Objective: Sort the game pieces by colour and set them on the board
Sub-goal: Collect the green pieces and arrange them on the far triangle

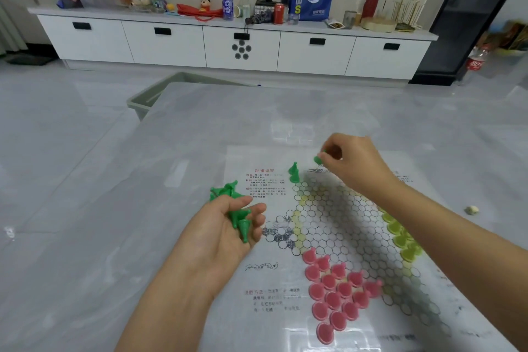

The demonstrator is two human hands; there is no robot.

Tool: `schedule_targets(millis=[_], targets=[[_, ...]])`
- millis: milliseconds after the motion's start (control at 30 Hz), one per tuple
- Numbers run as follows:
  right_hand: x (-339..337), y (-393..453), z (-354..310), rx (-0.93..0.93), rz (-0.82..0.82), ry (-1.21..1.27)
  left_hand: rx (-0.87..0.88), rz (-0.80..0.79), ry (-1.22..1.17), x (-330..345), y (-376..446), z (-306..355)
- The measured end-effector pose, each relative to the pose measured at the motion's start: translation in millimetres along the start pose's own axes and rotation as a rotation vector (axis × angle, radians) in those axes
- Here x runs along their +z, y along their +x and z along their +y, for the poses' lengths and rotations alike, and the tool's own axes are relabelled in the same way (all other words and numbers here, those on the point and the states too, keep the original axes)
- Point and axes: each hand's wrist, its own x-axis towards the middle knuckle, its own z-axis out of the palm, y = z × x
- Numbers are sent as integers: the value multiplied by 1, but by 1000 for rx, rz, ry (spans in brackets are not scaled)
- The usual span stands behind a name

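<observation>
You are placing greens: your right hand (353,163) pinches a green piece (318,159) above the board's (337,226) upper centre, your left hand (228,233) cups the spare green pieces (231,203), so set it beside the standing green piece (293,172).

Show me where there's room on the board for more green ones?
The far corner is bare beside the standing green piece, under the right hand. The middle hexagons are free too. The pink pieces and yellow pieces crowd the near and right corners.
</observation>
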Motion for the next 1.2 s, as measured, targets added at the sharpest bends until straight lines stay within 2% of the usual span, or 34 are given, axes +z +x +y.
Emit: schedule_targets(millis=[67, 167, 233, 333, 467, 667, 900, 1200], targets=[[6, 1, 15, 36, -79, -128, 12, 21, 31, 3, -1, -2], [17, -2, 22, 29, -128, -135, 83, 36, 79, 7, -2, -4], [18, -3, 22, 25, -122, -66, 181, 58, 242, 7, -3, -5], [18, -4, 23, 17, -134, -35, 387, 115, 625, 4, 0, -12], [18, 0, 22, -5, -176, -33, 499, 112, 740, 3, 2, -16], [28, 4, 17, -42, -118, 18, 623, 165, 948, -1, 6, -15], [34, 5, 17, -74, -131, 31, 588, 212, 959, -2, 7, -14], [35, 5, 17, -86, -140, 12, 381, 229, 599, 7, -1, -8]])
